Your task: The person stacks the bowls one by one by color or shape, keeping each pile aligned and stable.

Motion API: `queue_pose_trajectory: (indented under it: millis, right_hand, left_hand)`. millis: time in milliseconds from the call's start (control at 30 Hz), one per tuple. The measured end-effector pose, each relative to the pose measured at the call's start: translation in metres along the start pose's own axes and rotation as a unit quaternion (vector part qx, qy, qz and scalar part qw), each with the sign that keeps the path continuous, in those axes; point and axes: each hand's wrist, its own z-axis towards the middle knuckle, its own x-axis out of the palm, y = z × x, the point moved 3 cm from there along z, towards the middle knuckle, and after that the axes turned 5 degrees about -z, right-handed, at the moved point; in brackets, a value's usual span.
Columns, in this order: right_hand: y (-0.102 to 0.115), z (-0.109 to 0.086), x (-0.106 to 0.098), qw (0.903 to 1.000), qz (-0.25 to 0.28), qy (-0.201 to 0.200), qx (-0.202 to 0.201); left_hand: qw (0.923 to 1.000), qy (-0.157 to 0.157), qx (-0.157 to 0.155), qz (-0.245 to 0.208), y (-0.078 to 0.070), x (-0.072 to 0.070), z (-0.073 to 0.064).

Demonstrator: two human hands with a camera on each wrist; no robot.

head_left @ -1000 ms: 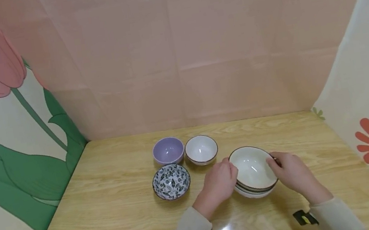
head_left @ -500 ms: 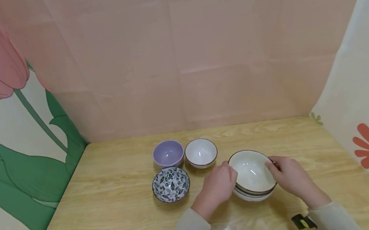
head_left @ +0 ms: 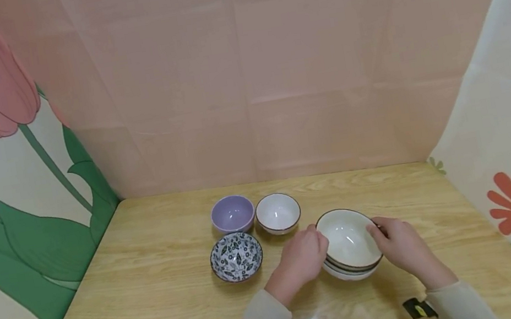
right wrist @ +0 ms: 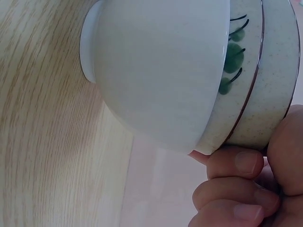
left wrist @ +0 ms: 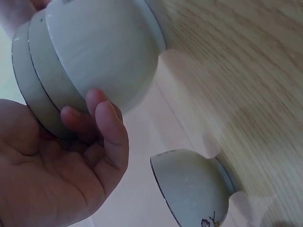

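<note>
Three nested bowls stand on the wooden table, with my hands on opposite sides of the rim. On top is a cream bowl [head_left: 348,237] with a dark brown rim. Below it sits a second cream bowl [right wrist: 234,101] painted with green dots. The bottom one is a plain white bowl [right wrist: 156,71], its foot at the tabletop. My left hand [head_left: 302,255] grips the upper rims from the left, fingertips against the outer walls. From the right, my right hand [head_left: 404,247] pinches the top rim, thumb over the edge and fingers curled beneath.
Left of the stack, a white bowl [head_left: 278,213] with a brown rim stands beside a purple bowl [head_left: 232,215]. A dark floral-patterned bowl [head_left: 236,257] is in front of the purple one. A pink cloth wall [head_left: 242,72] closes off the table's back.
The head view has tilted slightly, so everything appears a little lower than a second ago. Both hands keep their hold and the bowls stay in place.
</note>
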Motion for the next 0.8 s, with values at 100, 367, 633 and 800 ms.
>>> queue_pose_trajectory:
  millis: [100,367,633,800]
  right_hand:
    - [-0.0006,0.0007,0.0,1.0,-0.001,0.001,-0.001]
    - [0.0005,0.0002,-0.0015,0.9998,0.006,0.018,0.009]
    - [0.0002,0.0002,-0.0009,0.9996,0.014,0.021,0.015]
    - [0.0006,0.001,-0.0007,0.9996,0.01,0.02,0.015]
  left_hand:
    - [1.0,-0.003,0.001,0.002,-0.0003,0.0,-0.0003]
    - [1.0,0.0,0.005,0.0,0.0002,0.0016,0.0004]
    - [1.0,-0.006,0.005,0.0,0.0006,0.0025,0.0029]
    - [1.0,0.0,0.004,-0.001,-0.0001,0.0012,0.0032]
